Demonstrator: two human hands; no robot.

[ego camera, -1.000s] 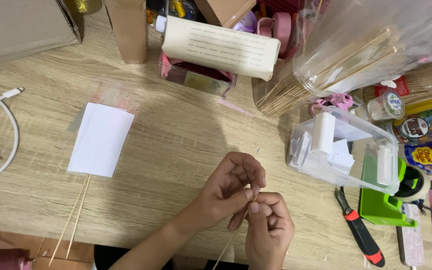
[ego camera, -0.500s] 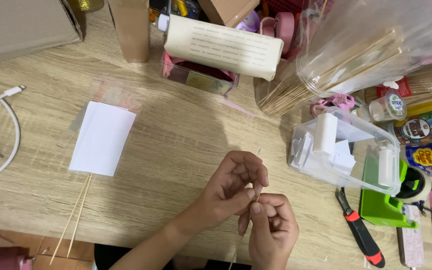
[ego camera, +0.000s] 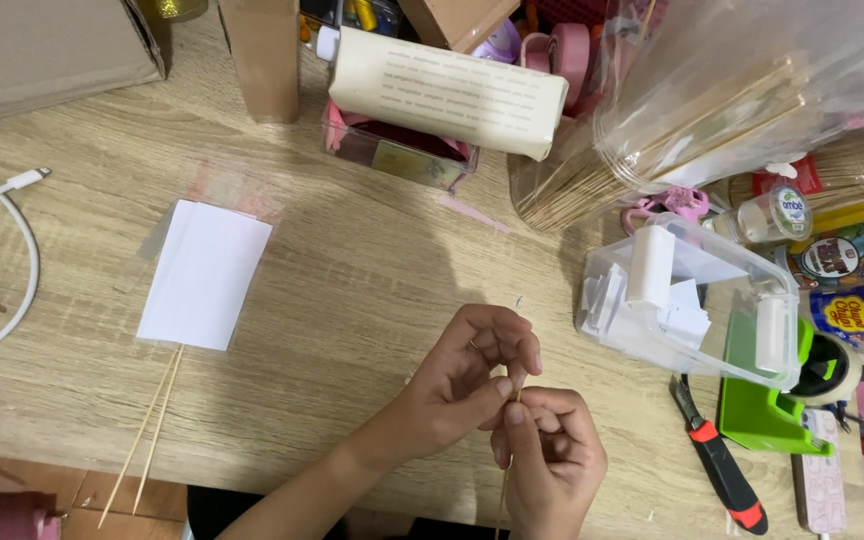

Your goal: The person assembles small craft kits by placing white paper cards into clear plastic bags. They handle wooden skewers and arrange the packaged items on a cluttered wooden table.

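Left hand point(ego camera: 467, 375): fingers pinched together on the stick's point(ego camera: 508, 455) top.
Right hand point(ego camera: 550, 465): closed around the stick lower down.
Stick: upright, above the worktop's point(ego camera: 352, 270) near edge.
Nearby: clear box point(ego camera: 692, 300) to the right.

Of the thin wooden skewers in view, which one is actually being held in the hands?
The single thin wooden skewer pinched upright between left hand and right hand. The loose pair of skewers lies untouched under the white paper sheet.
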